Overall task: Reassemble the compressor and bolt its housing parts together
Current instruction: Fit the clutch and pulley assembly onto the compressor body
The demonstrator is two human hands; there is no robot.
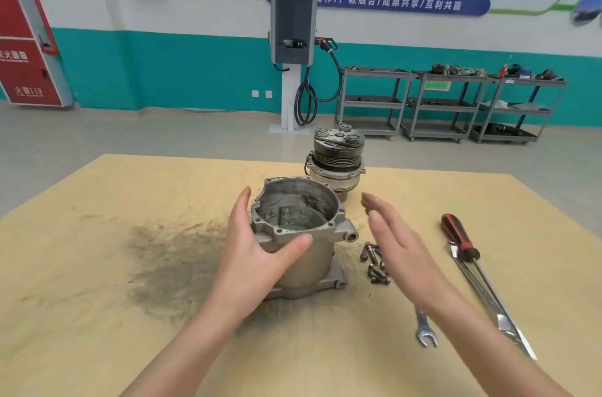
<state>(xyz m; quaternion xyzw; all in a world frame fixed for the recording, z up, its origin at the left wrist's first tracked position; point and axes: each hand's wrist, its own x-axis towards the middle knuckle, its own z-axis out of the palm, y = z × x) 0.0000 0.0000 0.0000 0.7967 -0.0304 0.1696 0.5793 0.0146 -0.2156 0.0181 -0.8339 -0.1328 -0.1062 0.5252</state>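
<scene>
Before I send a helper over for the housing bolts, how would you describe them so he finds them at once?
On the wooden table, look just right of the open aluminium compressor housing. The bolts lie loose in a small dark heap beside its base, partly behind the right hand. Unlike the red-handled screwdriver and wrench, they are short and stubby.

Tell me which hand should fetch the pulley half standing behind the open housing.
Probably right. The right hand is open and free, nearer the pulley half. The left hand steadies the open housing.
</scene>
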